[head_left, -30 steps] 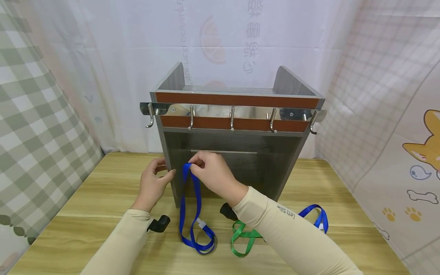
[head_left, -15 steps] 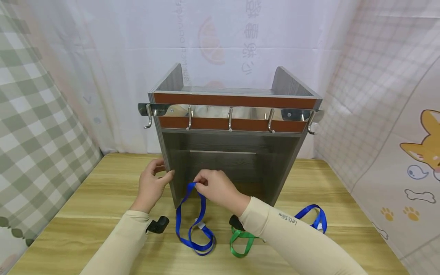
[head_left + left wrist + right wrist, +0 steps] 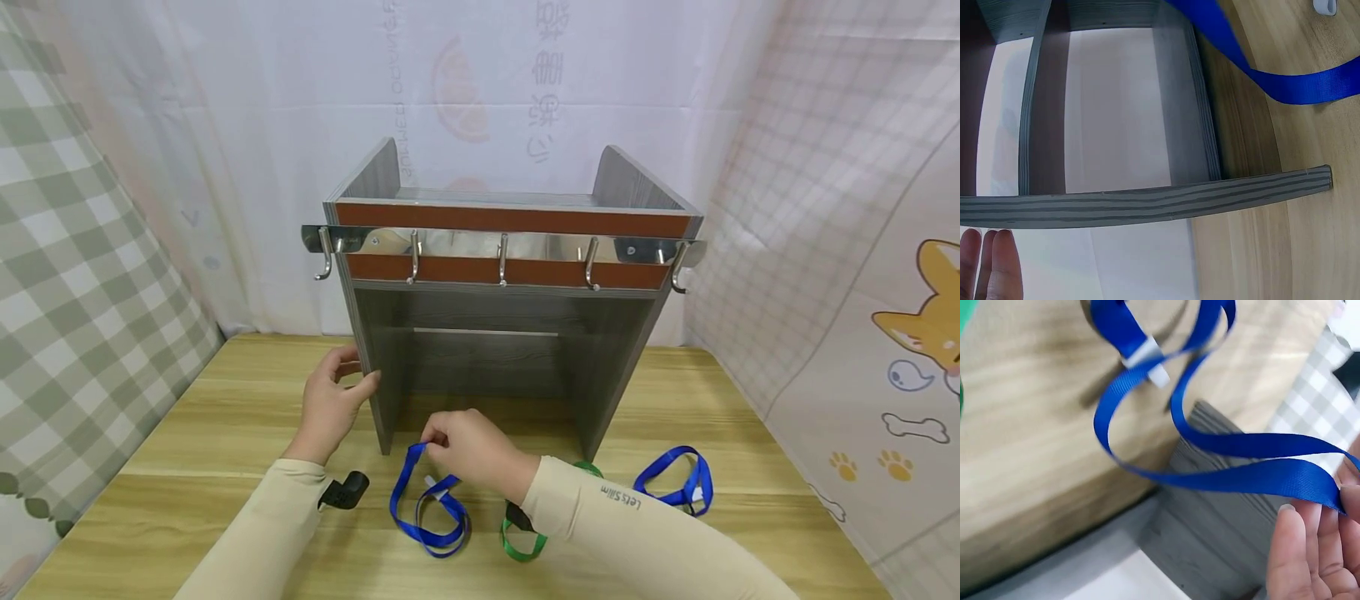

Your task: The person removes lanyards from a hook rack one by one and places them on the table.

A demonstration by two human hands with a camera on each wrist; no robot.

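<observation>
My right hand [image 3: 480, 450] pinches the strap of a blue lanyard [image 3: 1260, 478] between thumb and fingers, low in front of the grey shelf unit [image 3: 510, 218]. Below the pinch, the rest of the lanyard lies looped on the table, with a pale clip [image 3: 1147, 359] on it. My left hand [image 3: 330, 408] is at the unit's left side panel [image 3: 1147, 203], thumb by its front edge and the other fingers along its outer side. In the left wrist view, those fingers [image 3: 1004, 265] look straight; whether they press the panel cannot be told.
A metal strip with several hooks [image 3: 502, 258] runs across the unit's front. On the wooden table [image 3: 262, 383], a green lanyard [image 3: 522, 557] lies partly under the right forearm. A second blue lanyard [image 3: 701, 479] lies to the right. Cloth hangs around the table.
My right hand has moved down from before the unit's opening, lowering the pinched strap towards the table. More of the right-hand blue lanyard shows. The left hand stays at the side panel.
</observation>
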